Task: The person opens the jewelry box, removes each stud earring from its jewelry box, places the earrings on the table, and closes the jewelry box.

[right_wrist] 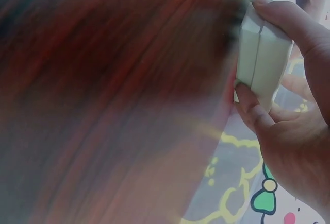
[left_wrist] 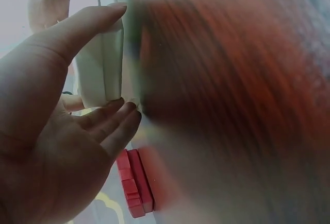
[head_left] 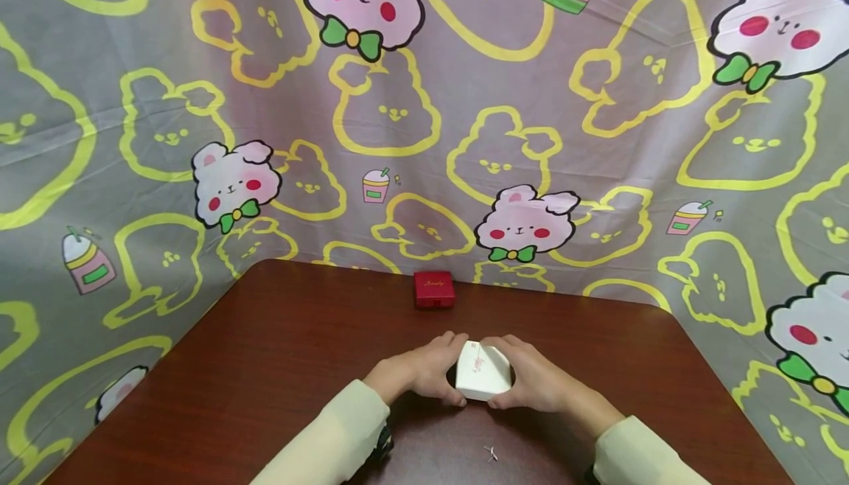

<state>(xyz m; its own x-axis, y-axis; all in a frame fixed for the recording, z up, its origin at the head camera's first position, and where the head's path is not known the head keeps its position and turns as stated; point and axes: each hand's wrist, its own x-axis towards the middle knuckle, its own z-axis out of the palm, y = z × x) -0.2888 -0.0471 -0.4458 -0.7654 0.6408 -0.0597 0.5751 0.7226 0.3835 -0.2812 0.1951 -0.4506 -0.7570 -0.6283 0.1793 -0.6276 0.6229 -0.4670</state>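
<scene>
A small white box (head_left: 483,373) with a pinkish print on its lid is held between both hands over the table. My left hand (head_left: 438,368) grips its left side, thumb at the near edge and fingers at the far edge. On the opposite side my right hand (head_left: 536,374) grips it the same way. A seam between lid and base runs along the side of the white box (right_wrist: 263,49) in the right wrist view, and the lid appears closed. What the box contains is hidden.
A red box (head_left: 434,290) with gold lettering sits at the table's back edge. Small thin whitish pieces (head_left: 491,454) lie on the brown table (head_left: 318,323) near the front. Patterned cloth (head_left: 411,175) hangs around the back and sides.
</scene>
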